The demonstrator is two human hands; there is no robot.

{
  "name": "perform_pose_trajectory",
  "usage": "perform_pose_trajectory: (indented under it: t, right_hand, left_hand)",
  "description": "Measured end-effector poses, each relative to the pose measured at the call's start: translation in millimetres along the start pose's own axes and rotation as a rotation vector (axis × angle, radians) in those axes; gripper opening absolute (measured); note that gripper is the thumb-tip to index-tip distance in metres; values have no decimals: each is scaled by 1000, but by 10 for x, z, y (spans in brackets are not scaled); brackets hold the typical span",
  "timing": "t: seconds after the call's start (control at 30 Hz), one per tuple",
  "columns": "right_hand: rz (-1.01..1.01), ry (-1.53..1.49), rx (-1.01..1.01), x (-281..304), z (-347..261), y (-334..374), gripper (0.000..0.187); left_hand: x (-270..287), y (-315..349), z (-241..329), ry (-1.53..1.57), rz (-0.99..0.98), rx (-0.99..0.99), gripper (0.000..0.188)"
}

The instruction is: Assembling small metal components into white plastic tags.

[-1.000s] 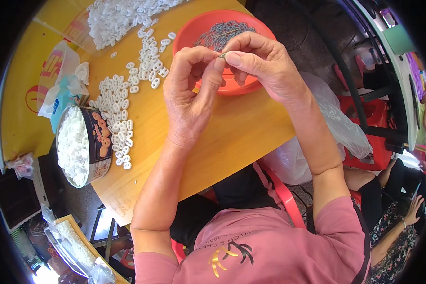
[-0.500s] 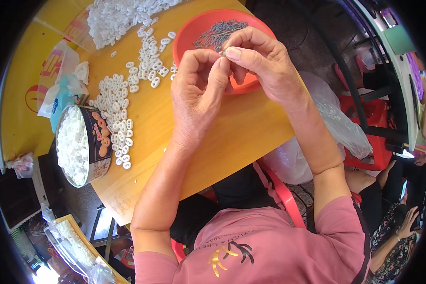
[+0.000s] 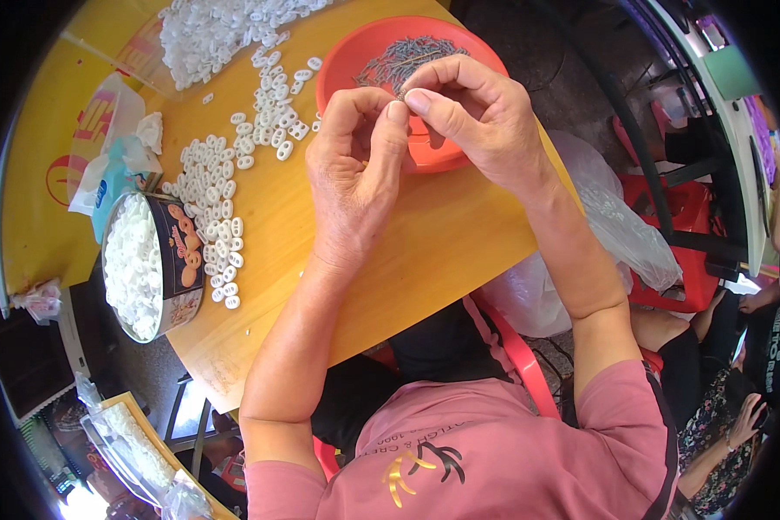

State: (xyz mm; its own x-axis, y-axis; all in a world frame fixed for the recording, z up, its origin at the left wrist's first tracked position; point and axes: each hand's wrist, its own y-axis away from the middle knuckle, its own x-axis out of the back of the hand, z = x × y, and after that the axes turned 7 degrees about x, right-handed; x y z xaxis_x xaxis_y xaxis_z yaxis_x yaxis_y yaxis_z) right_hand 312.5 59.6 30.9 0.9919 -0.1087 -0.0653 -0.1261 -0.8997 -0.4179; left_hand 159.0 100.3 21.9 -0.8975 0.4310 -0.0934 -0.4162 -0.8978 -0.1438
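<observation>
Over the near side of a red plastic basin (image 3: 338, 78), my two hands meet fingertip to fingertip. My left hand (image 3: 360, 169) is closed in a thumb-and-index pinch, the other fingers curled. My right hand (image 3: 485, 121) pinches from the other side, thumb against index finger. Between the tips is a small ribbed metal piece, now almost wholly hidden by the fingers; whether it is a spring or a screw I cannot tell. In the basin lies a heap of thin grey metal pieces (image 3: 407, 61) of similar size.
Left of my hands, white oval plastic pieces (image 3: 221, 208) are strewn over the wooden table (image 3: 277, 303), with a big pile (image 3: 208, 43) behind. A round tub (image 3: 182, 251) full of white pieces and a blue tissue pack (image 3: 117, 186) stand at the left. Plastic bags (image 3: 607, 225) lie right of the table.
Both hands have shifted slightly, and the fingertips now cover the metal piece that showed between them before. My left thumb has moved a little left and down.
</observation>
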Motion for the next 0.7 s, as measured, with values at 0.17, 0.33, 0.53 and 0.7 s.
perform_pose_trajectory:
  t: [0.17,0.33,0.53,0.7]
  right_hand:
    - [-47,88,53,14,3,2,14]
    - [-76,45,30,25,11,9,13]
    - [-82,-25,28,26,-1,12,12]
    - [-90,21,24,35,-2,13,14]
  left_hand:
    - [28,15,19,-83,-28,-12,10]
    - [37,24,107,-50,-78,50,17]
    - [59,-4,150,133,-160,246,24]
    - [36,1,135,152,-154,246,26]
